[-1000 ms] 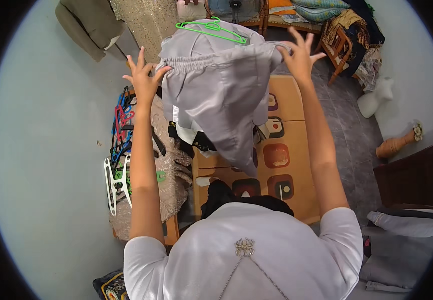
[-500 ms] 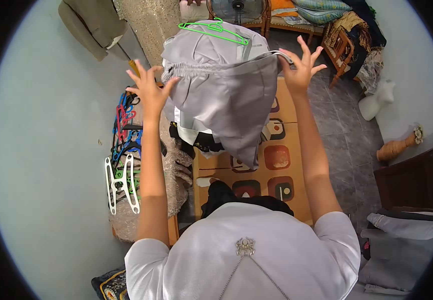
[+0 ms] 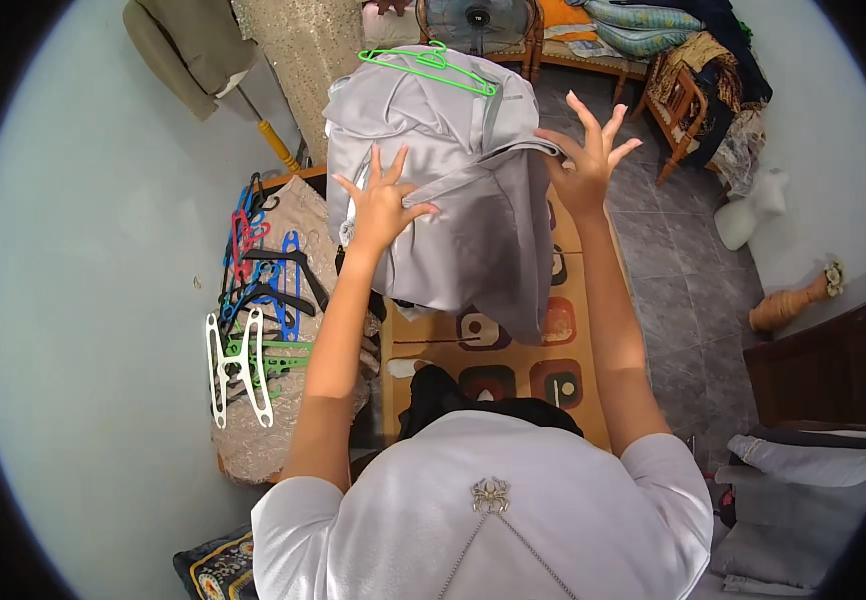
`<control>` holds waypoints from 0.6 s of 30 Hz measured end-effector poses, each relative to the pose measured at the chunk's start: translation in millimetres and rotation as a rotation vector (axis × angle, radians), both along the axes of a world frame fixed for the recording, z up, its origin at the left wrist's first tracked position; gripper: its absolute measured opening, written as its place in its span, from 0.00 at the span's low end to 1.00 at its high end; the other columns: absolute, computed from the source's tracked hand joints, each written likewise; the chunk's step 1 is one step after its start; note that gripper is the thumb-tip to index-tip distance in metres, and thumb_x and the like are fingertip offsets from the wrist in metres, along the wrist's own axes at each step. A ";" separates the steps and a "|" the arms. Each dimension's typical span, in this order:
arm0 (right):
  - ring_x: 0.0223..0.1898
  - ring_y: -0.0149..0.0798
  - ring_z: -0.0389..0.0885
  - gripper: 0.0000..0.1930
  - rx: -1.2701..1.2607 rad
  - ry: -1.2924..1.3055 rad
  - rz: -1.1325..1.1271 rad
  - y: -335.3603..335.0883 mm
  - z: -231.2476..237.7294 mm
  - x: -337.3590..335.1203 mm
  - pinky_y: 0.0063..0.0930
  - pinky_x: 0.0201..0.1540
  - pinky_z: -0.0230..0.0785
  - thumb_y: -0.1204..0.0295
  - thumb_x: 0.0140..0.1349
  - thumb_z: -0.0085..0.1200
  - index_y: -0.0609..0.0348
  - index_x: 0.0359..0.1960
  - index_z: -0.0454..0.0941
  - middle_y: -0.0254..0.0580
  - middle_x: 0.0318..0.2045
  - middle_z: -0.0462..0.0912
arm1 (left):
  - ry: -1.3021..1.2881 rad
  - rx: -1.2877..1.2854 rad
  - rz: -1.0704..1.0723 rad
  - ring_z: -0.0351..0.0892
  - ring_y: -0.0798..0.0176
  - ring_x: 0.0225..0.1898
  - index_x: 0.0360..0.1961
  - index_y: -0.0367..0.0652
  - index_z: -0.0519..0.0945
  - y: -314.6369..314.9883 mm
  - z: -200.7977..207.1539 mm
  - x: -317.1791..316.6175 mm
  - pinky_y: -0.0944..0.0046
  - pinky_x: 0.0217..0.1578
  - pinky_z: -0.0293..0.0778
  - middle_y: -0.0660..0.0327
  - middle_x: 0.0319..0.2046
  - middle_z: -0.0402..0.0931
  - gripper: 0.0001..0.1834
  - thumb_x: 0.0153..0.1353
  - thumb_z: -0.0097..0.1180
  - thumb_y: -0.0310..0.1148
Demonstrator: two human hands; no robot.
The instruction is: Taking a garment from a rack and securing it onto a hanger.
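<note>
Smooth grey cloth garment (image 3: 478, 245) hangs below pinching fingers: your left hand (image 3: 381, 213) clamps one waistband end between thumb and forefinger, your right hand (image 3: 580, 182) other; remaining fingers splayed. Beyond: light-grey garment heap (image 3: 393, 100), bright-green plastic hanger (image 3: 428, 75) on top.

At twelve o'clock, near the upper edge, the electric fan (image 3: 458, 28) carries a small pale marking on its dark round hub (image 3: 478, 17); it is too small for sure reading. No other text is readable.
</note>
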State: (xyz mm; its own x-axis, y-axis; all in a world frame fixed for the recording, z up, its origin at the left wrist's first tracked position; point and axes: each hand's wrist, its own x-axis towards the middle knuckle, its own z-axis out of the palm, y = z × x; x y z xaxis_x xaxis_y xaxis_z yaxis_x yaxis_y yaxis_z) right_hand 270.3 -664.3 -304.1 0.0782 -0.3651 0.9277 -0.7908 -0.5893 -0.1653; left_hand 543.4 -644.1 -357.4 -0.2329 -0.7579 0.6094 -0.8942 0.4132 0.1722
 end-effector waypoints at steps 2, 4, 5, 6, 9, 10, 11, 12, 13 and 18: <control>0.66 0.62 0.39 0.16 0.027 -0.001 -0.044 2.1 -0.1 -7.9 0.78 0.53 0.14 0.77 0.37 0.61 0.34 0.28 0.82 0.21 0.57 0.66 | -0.067 0.040 0.022 0.47 0.44 0.65 0.24 0.47 0.83 1.3 -7.4 9.3 0.16 0.46 0.26 0.67 0.61 0.59 0.22 0.35 0.63 0.53; 0.66 0.61 0.39 0.15 0.051 -0.027 -0.047 4.2 1.4 -15.8 0.77 0.53 0.14 0.76 0.38 0.60 0.34 0.28 0.82 0.22 0.57 0.66 | -0.070 0.008 0.029 0.46 0.45 0.65 0.22 0.47 0.82 5.4 -10.7 21.3 0.16 0.46 0.26 0.67 0.60 0.61 0.23 0.33 0.62 0.55; 0.66 0.61 0.39 0.15 0.064 -0.033 -0.061 5.0 2.2 -20.3 0.77 0.54 0.14 0.76 0.38 0.60 0.35 0.27 0.82 0.22 0.57 0.66 | -0.077 0.010 0.049 0.46 0.45 0.65 0.21 0.47 0.82 7.2 -12.3 27.2 0.16 0.47 0.26 0.67 0.60 0.61 0.23 0.32 0.62 0.56; 0.66 0.60 0.38 0.12 0.084 -0.011 -0.104 2.2 -0.7 -28.8 0.77 0.54 0.15 0.71 0.40 0.62 0.35 0.28 0.82 0.23 0.58 0.65 | -0.115 -0.011 0.061 0.46 0.45 0.65 0.20 0.47 0.82 10.5 -4.9 29.6 0.16 0.46 0.26 0.68 0.60 0.61 0.24 0.31 0.61 0.57; 0.67 0.58 0.38 0.07 0.134 -0.072 -0.122 -4.5 -9.9 -47.2 0.77 0.54 0.16 0.62 0.44 0.64 0.34 0.29 0.83 0.22 0.58 0.64 | -0.139 -0.103 0.013 0.46 0.45 0.65 0.18 0.48 0.80 12.3 6.6 35.2 0.16 0.46 0.25 0.69 0.61 0.60 0.24 0.31 0.60 0.58; 0.67 0.58 0.38 0.07 0.146 -0.073 -0.123 -5.8 -13.0 -51.2 0.77 0.54 0.16 0.61 0.44 0.64 0.34 0.28 0.83 0.22 0.58 0.64 | -0.146 -0.120 0.000 0.45 0.46 0.66 0.18 0.48 0.80 12.2 10.4 35.8 0.16 0.47 0.25 0.70 0.61 0.59 0.24 0.31 0.59 0.58; 0.67 0.57 0.38 0.07 0.158 -0.075 -0.124 -7.3 -16.1 -54.8 0.77 0.54 0.15 0.61 0.44 0.64 0.34 0.28 0.83 0.22 0.58 0.64 | -0.152 -0.137 -0.012 0.45 0.46 0.66 0.18 0.48 0.80 11.5 14.0 36.3 0.17 0.47 0.25 0.70 0.62 0.58 0.24 0.31 0.59 0.58; 0.67 0.56 0.38 0.07 0.172 -0.080 -0.119 -7.3 -17.3 -54.9 0.76 0.54 0.15 0.61 0.44 0.64 0.35 0.28 0.83 0.22 0.59 0.64 | -0.161 -0.149 -0.032 0.45 0.46 0.66 0.18 0.48 0.80 11.0 16.4 38.6 0.17 0.47 0.25 0.70 0.62 0.58 0.23 0.32 0.59 0.58; 0.67 0.56 0.38 0.07 0.181 -0.086 -0.107 -7.0 -18.4 -55.3 0.76 0.54 0.15 0.60 0.44 0.64 0.35 0.28 0.83 0.22 0.59 0.64 | -0.150 -0.150 -0.034 0.45 0.46 0.66 0.18 0.49 0.80 10.2 18.5 40.9 0.17 0.47 0.25 0.70 0.62 0.58 0.23 0.32 0.59 0.58; 0.67 0.57 0.38 0.08 0.216 -0.101 -0.129 -6.1 -23.5 -58.8 0.77 0.54 0.17 0.60 0.44 0.65 0.36 0.29 0.83 0.22 0.58 0.64 | -0.042 -0.219 0.076 0.41 0.43 0.66 0.22 0.51 0.82 6.3 36.3 50.5 0.16 0.47 0.27 0.69 0.63 0.56 0.19 0.36 0.62 0.54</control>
